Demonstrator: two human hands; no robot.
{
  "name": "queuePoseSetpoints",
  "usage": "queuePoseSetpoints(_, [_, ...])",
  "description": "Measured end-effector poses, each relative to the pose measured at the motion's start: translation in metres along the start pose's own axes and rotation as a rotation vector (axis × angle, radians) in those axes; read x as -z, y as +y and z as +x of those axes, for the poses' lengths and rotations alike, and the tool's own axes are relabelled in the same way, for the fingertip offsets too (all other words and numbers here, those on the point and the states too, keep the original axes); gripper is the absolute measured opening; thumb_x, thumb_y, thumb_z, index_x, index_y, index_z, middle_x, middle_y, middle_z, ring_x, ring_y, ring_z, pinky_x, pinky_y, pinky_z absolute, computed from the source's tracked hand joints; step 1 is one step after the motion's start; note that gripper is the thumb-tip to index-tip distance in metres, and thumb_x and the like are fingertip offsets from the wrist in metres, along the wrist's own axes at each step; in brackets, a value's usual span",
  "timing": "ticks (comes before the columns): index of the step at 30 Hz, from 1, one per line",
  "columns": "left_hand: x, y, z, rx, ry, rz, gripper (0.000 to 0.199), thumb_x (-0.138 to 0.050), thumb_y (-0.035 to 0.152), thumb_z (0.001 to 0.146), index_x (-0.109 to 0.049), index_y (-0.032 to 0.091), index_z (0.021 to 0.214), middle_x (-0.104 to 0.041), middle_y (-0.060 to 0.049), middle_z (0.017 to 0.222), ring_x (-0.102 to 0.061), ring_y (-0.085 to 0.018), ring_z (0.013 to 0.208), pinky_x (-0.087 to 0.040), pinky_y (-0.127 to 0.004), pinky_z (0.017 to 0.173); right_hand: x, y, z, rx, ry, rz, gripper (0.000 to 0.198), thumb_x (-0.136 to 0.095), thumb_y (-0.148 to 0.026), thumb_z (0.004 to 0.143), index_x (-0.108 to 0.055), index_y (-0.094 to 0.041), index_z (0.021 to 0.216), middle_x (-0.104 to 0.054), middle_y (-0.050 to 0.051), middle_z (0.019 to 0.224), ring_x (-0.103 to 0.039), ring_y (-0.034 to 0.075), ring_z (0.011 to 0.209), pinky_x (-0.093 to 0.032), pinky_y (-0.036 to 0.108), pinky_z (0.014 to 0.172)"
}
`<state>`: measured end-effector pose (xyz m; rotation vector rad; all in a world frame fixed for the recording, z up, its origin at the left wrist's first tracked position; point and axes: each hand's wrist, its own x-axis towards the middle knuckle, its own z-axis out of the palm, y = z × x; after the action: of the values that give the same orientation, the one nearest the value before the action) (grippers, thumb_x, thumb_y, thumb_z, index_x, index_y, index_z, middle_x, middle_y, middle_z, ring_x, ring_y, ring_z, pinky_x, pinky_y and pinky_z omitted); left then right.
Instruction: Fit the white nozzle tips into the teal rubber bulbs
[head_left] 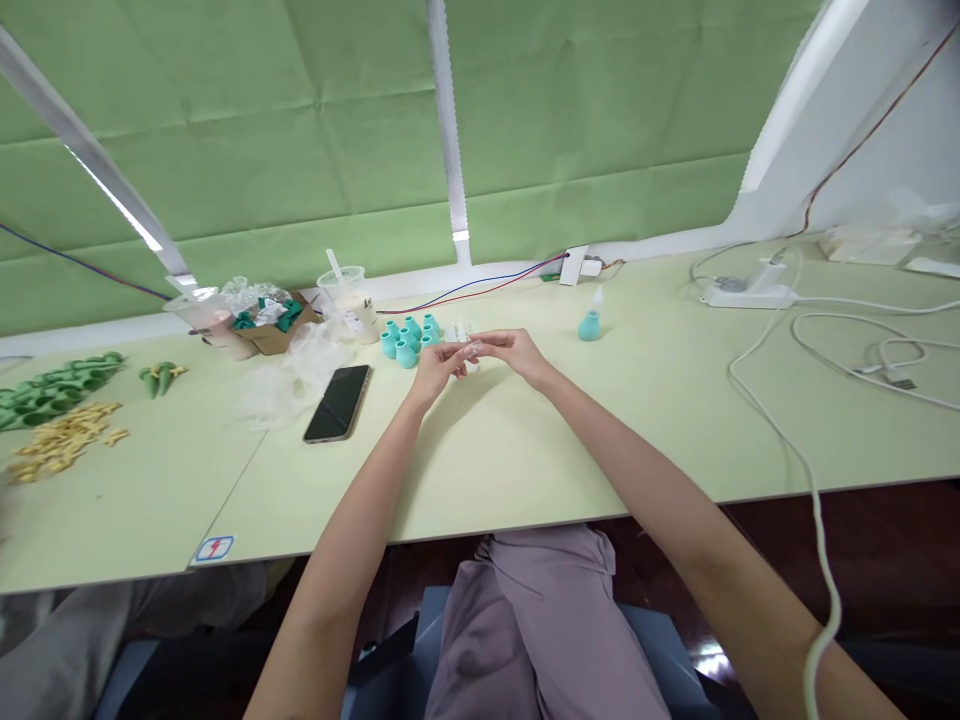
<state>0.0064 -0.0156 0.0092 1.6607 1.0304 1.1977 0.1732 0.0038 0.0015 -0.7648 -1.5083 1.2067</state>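
Note:
My left hand [437, 370] and my right hand [519, 352] meet above the table, fingertips pinched around a small clear plastic piece [472, 350]. Its exact shape is largely hidden by the fingers. Just behind and left of my hands stand several teal rubber bulbs [406, 354] with open necks. A few clear, pointed nozzles [461, 328] stand right behind my fingers, partly covered. Farther right, one teal bulb with a clear nozzle on top [589, 322] stands upright by itself.
A phone [338, 403] and crumpled plastic bags [289, 375] lie left. Behind them are drink cups [349, 305] and a cardboard box [277, 335] of scraps. Green parts [60, 388] and yellow pieces [64, 440] lie far left. A power strip [750, 290] and white cables [780, 430] occupy the right.

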Motion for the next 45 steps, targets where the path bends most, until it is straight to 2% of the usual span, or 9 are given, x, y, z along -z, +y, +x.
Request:
queuePoseSetpoints(5, [0.000,0.003,0.001,-0.020,0.000,0.033,0.041,-0.068,0.048,0.067,-0.071,0.012,0.087,-0.066,-0.005,0.067,-0.048,-0.007,0.048,-0.044,-0.021,0.046,-0.002,-0.006,-0.004,0.003,0.035,0.053,0.033,-0.077,-0.039,0.056,-0.073,-0.019,0.082,-0.072,0.003,0.082,-0.066,0.021,0.084,-0.048,0.036,0.086])
queuePoseSetpoints(12, [0.006,0.005,-0.001,-0.020,-0.098,0.051,0.043,-0.066,0.049,0.069,-0.070,0.010,0.088,-0.065,-0.005,0.070,-0.049,-0.006,0.049,-0.043,-0.020,0.048,-0.007,-0.005,-0.006,-0.043,0.087,0.020,0.039,-0.079,-0.041,0.052,-0.072,-0.015,0.081,-0.072,0.005,0.080,-0.065,0.022,0.085,-0.048,0.035,0.085])
queuePoseSetpoints(19, [0.005,0.005,-0.001,-0.011,-0.053,0.047,0.040,-0.065,0.046,0.071,-0.070,0.012,0.091,-0.065,-0.004,0.071,-0.048,-0.005,0.049,-0.044,-0.020,0.050,-0.004,0.000,-0.004,-0.047,0.014,0.210,0.045,-0.071,-0.052,0.062,-0.072,-0.017,0.090,-0.072,0.006,0.091,-0.067,0.021,0.087,-0.045,0.038,0.093])
queuePoseSetpoints(26, [0.004,0.002,-0.001,-0.024,0.030,0.112,0.038,-0.067,0.046,0.069,-0.071,0.009,0.075,-0.063,-0.004,0.060,-0.047,-0.006,0.045,-0.043,-0.020,0.047,-0.008,0.007,-0.004,-0.044,0.022,0.094,0.043,-0.076,-0.044,0.058,-0.072,-0.017,0.092,-0.072,0.006,0.094,-0.063,0.022,0.098,-0.044,0.038,0.094])
queuePoseSetpoints(31, [0.005,0.001,0.000,-0.007,-0.020,0.078,0.041,-0.067,0.047,0.069,-0.071,0.010,0.087,-0.065,-0.005,0.068,-0.050,-0.007,0.050,-0.046,-0.021,0.051,-0.006,0.014,0.000,-0.001,0.043,0.066,0.042,-0.077,-0.042,0.057,-0.072,-0.017,0.090,-0.072,0.006,0.093,-0.064,0.022,0.094,-0.046,0.037,0.091])
queuePoseSetpoints(35, [0.005,-0.003,0.002,0.009,-0.028,0.061,0.042,-0.064,0.049,0.070,-0.070,0.011,0.087,-0.066,-0.006,0.071,-0.052,-0.007,0.053,-0.047,-0.021,0.054,-0.006,0.017,0.002,0.038,0.084,0.019,0.035,-0.077,-0.038,0.058,-0.073,-0.018,0.086,-0.072,0.005,0.089,-0.065,0.022,0.091,-0.048,0.035,0.087])
queuePoseSetpoints(40, [0.007,-0.008,0.003,-0.026,0.018,0.095,0.040,-0.067,0.048,0.068,-0.070,0.011,0.084,-0.065,-0.004,0.066,-0.049,-0.006,0.047,-0.044,-0.020,0.049,-0.007,0.020,0.001,0.082,0.090,-0.057,0.029,-0.074,-0.033,0.062,-0.073,-0.019,0.088,-0.073,0.005,0.086,-0.067,0.020,0.082,-0.050,0.031,0.077])
queuePoseSetpoints(45, [0.007,-0.006,0.001,-0.037,0.040,0.134,0.035,-0.066,0.044,0.069,-0.070,0.010,0.073,-0.058,-0.002,0.052,-0.046,-0.007,0.042,-0.039,-0.020,0.043,-0.008,0.019,-0.001,0.112,0.081,-0.138,0.027,-0.072,-0.031,0.064,-0.074,-0.019,0.088,-0.072,0.005,0.083,-0.066,0.019,0.076,-0.050,0.028,0.069])
